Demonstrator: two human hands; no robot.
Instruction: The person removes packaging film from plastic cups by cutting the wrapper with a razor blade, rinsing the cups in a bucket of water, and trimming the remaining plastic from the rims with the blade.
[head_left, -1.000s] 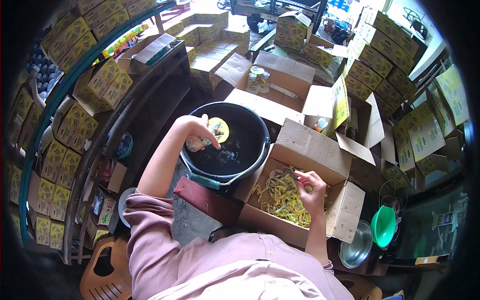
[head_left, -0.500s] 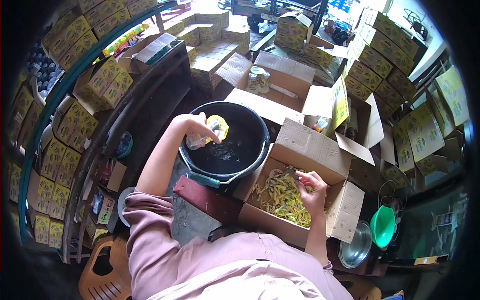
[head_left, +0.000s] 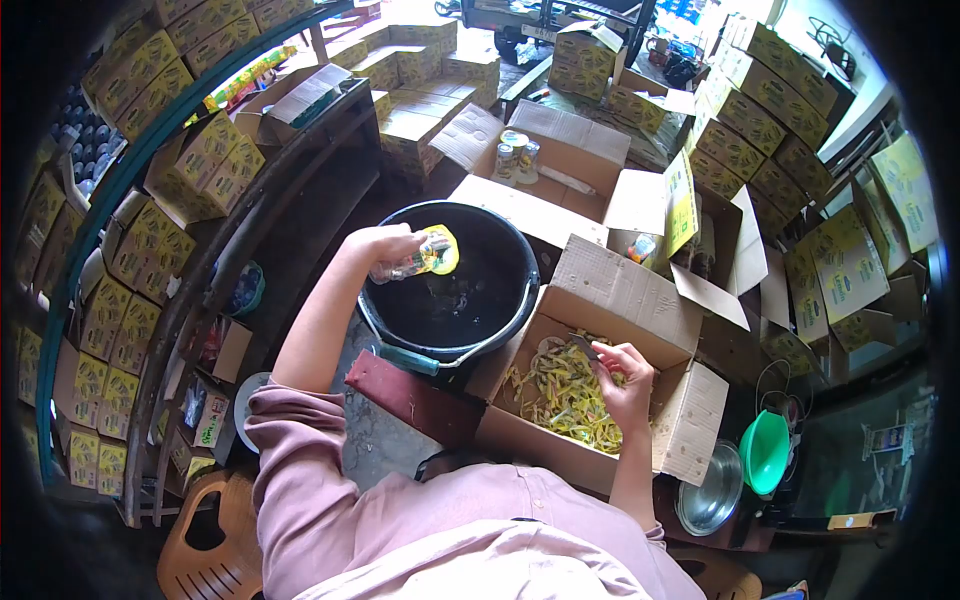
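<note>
Cup [head_left: 440, 250] tipped sideways over bucket's [head_left: 500, 250] left side, left hand [head_left: 398, 244] grip closed round it. Fingers just drew off its rim; mouth looks clearer. Right hand [head_left: 625, 376] pinches thin blade [head_left: 583, 346] above strips [head_left: 562, 392].

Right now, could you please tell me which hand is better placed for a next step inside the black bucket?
Probably the left hand: it is over the black bucket, holding a yellow-rimmed container. The right hand is over the open carton, holding a thin dark tool.

Left hand [head_left: 398, 245] closed, right hand [head_left: 624, 378] pinching (bare)
</note>
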